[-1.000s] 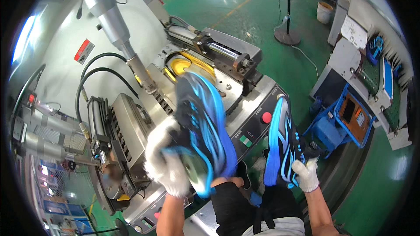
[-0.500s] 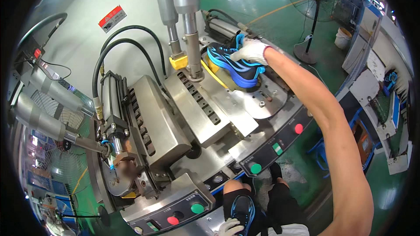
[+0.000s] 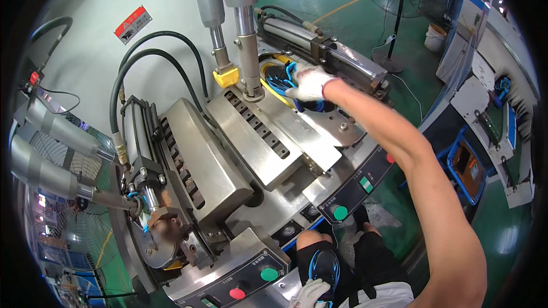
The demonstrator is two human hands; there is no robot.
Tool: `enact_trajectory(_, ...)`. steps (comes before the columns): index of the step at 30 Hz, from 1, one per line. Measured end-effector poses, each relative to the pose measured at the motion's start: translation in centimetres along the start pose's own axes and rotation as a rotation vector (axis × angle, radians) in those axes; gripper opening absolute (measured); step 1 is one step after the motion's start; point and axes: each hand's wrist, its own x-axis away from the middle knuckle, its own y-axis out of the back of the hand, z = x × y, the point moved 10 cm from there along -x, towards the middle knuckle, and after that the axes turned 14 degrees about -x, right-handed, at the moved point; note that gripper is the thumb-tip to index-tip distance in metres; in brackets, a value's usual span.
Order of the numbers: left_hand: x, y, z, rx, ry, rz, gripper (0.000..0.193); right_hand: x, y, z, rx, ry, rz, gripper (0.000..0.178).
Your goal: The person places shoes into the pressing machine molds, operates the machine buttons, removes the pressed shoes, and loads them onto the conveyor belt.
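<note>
While right hand (image 3: 311, 83) grips blue-black shoe (image 3: 276, 75) at yellow-edged recess (image 3: 276, 95) | left hand (image 3: 309, 295) grasps second shoe (image 3: 324, 268)

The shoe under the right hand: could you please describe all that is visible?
The shoe is black with bright blue trim and a blue loop on top; its upper looks like fabric. It sits in the yellow-edged hollow of the machine. The gloved right hand grips it, hiding its middle.
</note>
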Motion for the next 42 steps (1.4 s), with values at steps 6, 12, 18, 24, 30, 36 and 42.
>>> enact_trajectory(6,1.0,-1.7,-0.2,0.083,-0.103,0.152,0.048,28.9,-4.0,9.5,-0.600,0.578,-0.305,0.076)
enact_trajectory(12,-0.6,-4.2,-2.2,0.146,-0.092,0.080,0.034,31.9,-17.5,6.9,-0.088,0.416,-0.126,0.090)
enact_trajectory(18,-0.3,-3.9,-3.2,0.541,0.333,-0.262,0.030,45.2,-11.1,2.5,-0.774,0.279,-0.150,0.102)
enact_trajectory(24,-5.6,-5.2,-16.3,0.467,-0.107,-0.283,0.036,63.2,-10.7,0.1,-0.967,0.033,-0.069,0.130)
enact_trajectory(30,-7.3,-14.7,-40.8,0.315,-0.863,-0.020,0.048,71.0,-2.1,-10.2,-0.956,-0.298,-0.983,0.093)
enact_trajectory(36,-7.2,-19.5,-46.6,-0.005,-1.151,0.073,0.065,77.5,1.8,-28.0,-1.175,-0.299,-1.762,0.036)
enact_trajectory(42,-8.6,-24.5,-31.7,-0.090,-0.640,0.254,0.046,85.2,13.1,-47.2,-0.578,-0.591,-1.916,0.055)
